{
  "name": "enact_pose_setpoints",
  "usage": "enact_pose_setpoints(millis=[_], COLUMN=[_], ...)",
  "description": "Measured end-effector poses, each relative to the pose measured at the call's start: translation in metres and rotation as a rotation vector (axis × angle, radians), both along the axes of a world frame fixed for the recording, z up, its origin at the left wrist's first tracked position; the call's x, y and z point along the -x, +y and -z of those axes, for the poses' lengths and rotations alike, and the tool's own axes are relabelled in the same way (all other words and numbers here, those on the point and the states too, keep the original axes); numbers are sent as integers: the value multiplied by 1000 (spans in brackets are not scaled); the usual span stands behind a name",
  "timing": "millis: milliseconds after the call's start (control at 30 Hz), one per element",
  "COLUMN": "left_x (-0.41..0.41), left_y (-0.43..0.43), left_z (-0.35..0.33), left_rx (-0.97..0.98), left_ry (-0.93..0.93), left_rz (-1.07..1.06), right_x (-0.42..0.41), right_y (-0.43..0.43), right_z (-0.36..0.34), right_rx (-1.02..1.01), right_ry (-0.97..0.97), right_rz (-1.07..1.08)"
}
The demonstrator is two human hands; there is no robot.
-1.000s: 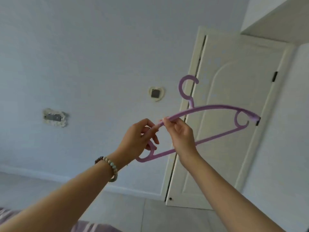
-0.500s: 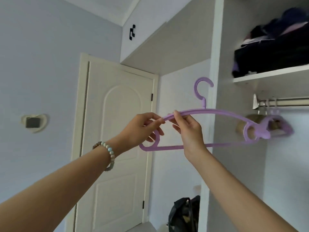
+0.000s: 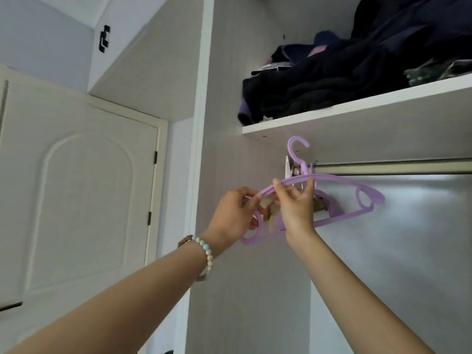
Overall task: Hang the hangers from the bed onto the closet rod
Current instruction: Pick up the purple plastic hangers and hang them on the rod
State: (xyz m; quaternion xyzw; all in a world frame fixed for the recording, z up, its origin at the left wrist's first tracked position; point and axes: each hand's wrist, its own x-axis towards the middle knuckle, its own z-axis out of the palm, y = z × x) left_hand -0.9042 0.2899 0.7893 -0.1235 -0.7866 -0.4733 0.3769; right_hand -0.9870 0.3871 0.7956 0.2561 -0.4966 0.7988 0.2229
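Two bare forearms reaching up from the bottom edge, the left wrist ringed by a beaded bracelet (image 3: 204,249). Left hand (image 3: 233,217) curled around the lower left end of a purple hanger (image 3: 357,183), fingers closed on its top bar and loop. Right hand (image 3: 296,205) just beside it, pinching the top bar between thumb and fingertips near the neck of the hook. Hanger held tilted, left end low, right end higher and reaching into the closet opening; hook raised above the closet rod (image 3: 393,167), close under the shelf (image 3: 357,108), not resting on the rod. Behind the hands, near the rod's left bracket, more purple hangers (image 3: 332,208) hanging already, partly hidden, along with something brownish too blurred to tell. On the shelf, a heap of dark folded clothes (image 3: 332,80). Left of the closet's side panel, a cream panelled door (image 3: 84,200), shut, with dark hinges on its right edge. High on the wall above it, a small black mark (image 3: 104,39).
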Motion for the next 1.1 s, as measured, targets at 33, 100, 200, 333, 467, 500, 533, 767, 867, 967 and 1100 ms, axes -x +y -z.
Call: enact_pose_setpoints(millis=[33,100,200,333,467,500,533,767,867,967,1100], left_x=[13,36,64,83,101,103,104,106,109,112,105], left_y=[8,21,40,60,72,76,80,83,79,73,64], left_z=[-2,-6,-13,-18,-21,-22,-23,-15,-9,-5,-4], left_rx=[1,25,124,277,322,325,334,449,468,444,419], left_ry=[0,9,23,-75,-123,-118,-112,-27,-42,-82,-75], left_rz=[1,-1,-29,-41,-91,-94,-93,-142,-188,-196,-196], right_x=[12,34,70,110,147,154,160,182,179,176,160], right_y=[8,22,40,64,76,77,78,75,75,75,75], right_z=[-3,-7,-12,-16,-19,-19,-19,-8,-6,-5,-2], right_rx=[6,15,13,-46,-116,-133,-150,-197,-248,-324,-392], right_ry=[13,30,7,-68,-160,-175,-187,-194,-214,-216,-140], right_rz=[-8,-23,-43,10,4,-4,-12,-115,-90,-13,129])
